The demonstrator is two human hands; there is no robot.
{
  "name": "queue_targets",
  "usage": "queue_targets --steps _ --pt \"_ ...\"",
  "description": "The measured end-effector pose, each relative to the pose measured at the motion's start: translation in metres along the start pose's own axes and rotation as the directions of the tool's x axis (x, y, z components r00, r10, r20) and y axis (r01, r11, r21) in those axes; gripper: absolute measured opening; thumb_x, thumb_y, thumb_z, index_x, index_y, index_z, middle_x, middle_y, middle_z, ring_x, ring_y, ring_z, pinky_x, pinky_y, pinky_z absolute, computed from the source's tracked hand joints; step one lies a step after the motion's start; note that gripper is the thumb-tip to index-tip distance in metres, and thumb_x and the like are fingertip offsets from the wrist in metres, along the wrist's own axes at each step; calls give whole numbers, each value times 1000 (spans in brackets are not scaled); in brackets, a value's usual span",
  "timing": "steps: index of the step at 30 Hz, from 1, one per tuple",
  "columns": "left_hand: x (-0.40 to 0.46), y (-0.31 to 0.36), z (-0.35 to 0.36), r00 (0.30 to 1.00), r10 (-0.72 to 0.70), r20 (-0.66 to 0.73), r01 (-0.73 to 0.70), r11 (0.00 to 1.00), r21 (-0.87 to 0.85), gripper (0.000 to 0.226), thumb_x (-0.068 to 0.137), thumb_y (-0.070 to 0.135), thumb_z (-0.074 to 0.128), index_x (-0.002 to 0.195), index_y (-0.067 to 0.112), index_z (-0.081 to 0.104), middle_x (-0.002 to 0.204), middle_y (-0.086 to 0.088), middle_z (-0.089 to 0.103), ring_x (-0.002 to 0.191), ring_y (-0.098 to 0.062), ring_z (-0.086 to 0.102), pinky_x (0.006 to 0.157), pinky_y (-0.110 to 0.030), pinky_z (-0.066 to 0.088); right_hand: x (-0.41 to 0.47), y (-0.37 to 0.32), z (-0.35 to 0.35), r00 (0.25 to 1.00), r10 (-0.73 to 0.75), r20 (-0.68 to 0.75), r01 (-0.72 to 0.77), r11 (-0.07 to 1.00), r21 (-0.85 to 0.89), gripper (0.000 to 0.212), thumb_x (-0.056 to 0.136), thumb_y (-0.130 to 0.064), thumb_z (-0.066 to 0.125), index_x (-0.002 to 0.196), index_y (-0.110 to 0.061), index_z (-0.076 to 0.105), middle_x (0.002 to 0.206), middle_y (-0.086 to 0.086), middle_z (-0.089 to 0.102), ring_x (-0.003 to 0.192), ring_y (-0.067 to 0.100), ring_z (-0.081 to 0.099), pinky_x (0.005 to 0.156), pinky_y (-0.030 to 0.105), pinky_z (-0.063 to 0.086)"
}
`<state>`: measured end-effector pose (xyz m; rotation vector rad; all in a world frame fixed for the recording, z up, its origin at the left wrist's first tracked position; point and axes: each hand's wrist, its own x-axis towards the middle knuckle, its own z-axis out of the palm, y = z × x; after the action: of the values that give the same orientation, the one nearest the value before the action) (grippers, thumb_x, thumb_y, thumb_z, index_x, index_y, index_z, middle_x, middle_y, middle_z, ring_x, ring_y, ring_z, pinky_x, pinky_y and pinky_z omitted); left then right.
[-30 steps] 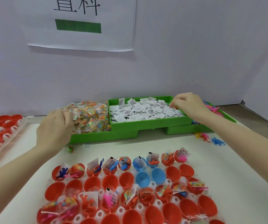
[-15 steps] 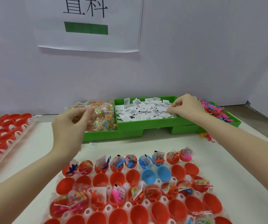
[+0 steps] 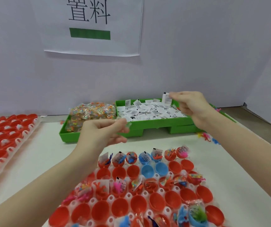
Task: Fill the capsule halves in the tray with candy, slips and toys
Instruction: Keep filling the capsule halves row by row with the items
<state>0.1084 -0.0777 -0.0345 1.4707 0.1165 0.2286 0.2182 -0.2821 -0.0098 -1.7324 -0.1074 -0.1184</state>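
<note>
Right hand (image 3: 192, 107) pinches a slip (image 3: 166, 98) at one o'clock; left hand (image 3: 102, 133) pinches a clear candy packet (image 3: 126, 126), both ready for the capsule tray (image 3: 148, 192).

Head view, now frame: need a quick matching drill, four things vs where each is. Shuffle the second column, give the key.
Things
1. paper slip
2. candy packets
3. blue capsule halves
4. small clear packet

Places
A. second row of the near tray
B. pinched in the left hand
C. heaped in the leftmost green bin
D. pinched in the right hand, above the slip bin

Pairs: 1-D, 2-C, 3-A, 4-B
</note>
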Motion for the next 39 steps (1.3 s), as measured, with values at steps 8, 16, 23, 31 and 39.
queue_targets --steps 8,16,23,31,39 --pt "-67 7 61 927 -185 325 244 958 -148 25 87 19 59 76 0 69 67 -6 71 56 -9 67 52 -12 50 -129 -13 -12 954 -13 299 -25 992 122 20 66 -30 63 76 -13 67 41 -12 38 38 2 28 43 10 28" --pt "-107 11 86 926 -167 337 183 983 -14 21 89 12 58 82 -5 69 68 -7 71 62 -10 69 70 -15 55 -170 -18 -37 991 -55 122 76 982 -171 39 60 -50 49 84 -22 60 37 -7 39 34 4 32 39 5 31" --pt "-124 12 93 918 -170 357 159 986 59 23 90 11 56 83 -8 66 64 -1 67 58 -8 67 62 -13 54 -189 -22 -71 947 92 307 -130 986 108 49 87 -34 36 119 -4 58 56 -10 31 49 4 26 48 16 27" --pt "-136 11 97 905 -131 404 87 988 124 23 90 14 56 86 -4 69 69 -2 69 58 -6 66 60 -12 52 -203 -22 -80 960 -228 164 224 974 42 48 54 -24 69 102 -28 64 59 -12 58 55 0 53 60 10 46" --pt "-135 16 91 909 -18 417 -50 987 154 20 89 17 57 79 5 71 59 9 67 57 -5 66 56 -9 48 -209 -32 -81 971 -149 187 114 976 188 24 49 -31 69 69 -21 77 66 2 72 57 10 66 55 14 51"
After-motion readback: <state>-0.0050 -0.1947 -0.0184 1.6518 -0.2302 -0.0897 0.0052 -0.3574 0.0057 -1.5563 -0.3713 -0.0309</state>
